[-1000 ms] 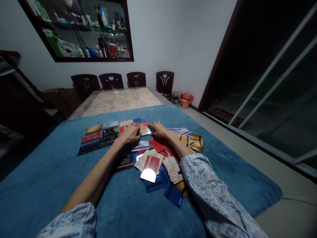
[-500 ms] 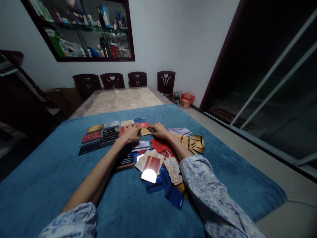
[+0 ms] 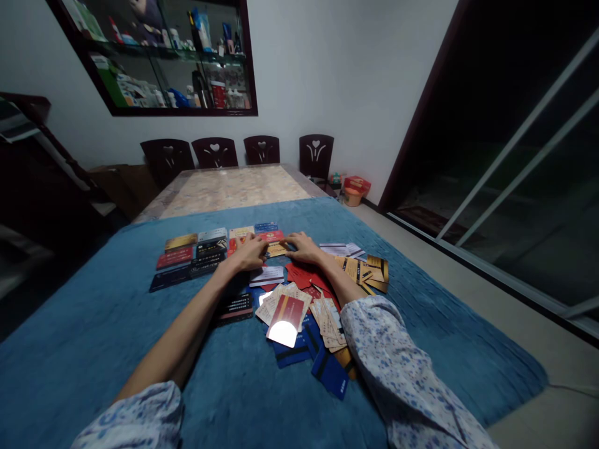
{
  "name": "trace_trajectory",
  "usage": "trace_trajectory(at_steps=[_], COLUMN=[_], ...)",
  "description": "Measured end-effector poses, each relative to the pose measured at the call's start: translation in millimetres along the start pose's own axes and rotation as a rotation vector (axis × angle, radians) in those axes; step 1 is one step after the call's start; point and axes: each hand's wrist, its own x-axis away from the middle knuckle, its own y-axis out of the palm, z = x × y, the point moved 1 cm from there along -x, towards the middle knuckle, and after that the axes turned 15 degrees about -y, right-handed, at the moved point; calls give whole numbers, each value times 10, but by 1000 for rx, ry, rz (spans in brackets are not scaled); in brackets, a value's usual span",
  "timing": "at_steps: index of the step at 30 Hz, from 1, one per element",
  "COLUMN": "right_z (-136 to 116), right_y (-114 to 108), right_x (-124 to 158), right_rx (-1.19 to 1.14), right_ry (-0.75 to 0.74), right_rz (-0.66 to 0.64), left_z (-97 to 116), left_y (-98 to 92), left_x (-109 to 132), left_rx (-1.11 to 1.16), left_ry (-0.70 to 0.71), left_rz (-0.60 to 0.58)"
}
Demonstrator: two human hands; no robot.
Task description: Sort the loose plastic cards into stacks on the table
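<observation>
Both of my hands rest on a blue cloth (image 3: 93, 324) among many plastic cards. My left hand (image 3: 249, 252) lies knuckles up with fingers curled over a card at the right end of a tidy grid of cards (image 3: 187, 259). My right hand (image 3: 303, 247) lies beside it, fingers stretched toward a tan card (image 3: 276, 249) between the two hands. A loose heap of cards (image 3: 304, 318) spreads under my right forearm, with a red card (image 3: 285, 318) catching a bright glare.
Beyond the cloth is a bare marbled tabletop (image 3: 229, 187) with several dark chairs (image 3: 262, 149) along the far side. A glass wall cabinet (image 3: 159, 56) holds bottles. A red basket (image 3: 355, 187) stands on the floor, and a sliding glass door (image 3: 515, 174) is on the right.
My hands stay nearly in place on the cards near the tan card. The view has shifted slightly.
</observation>
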Motion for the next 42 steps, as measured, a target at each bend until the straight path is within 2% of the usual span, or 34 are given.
trace_trajectory(at_steps=[18,29,37,42], right_z=[-21,-60,-133,-184], right_y=[-22,-58,-120,-243], right_x=[-6,19,28,32], right_rx=[25,71,105,123], right_ry=[2,-38,-20,-2], right_rz=[-11,28,-14,-14], left_z=[98,116,123,124], left_y=[-114,-150,-141,-161], left_x=[89,103,96,114], left_rx=[-55,-54,-26,-17], left_ry=[-50,-42,-15,0], left_rz=[-20,0,26,26])
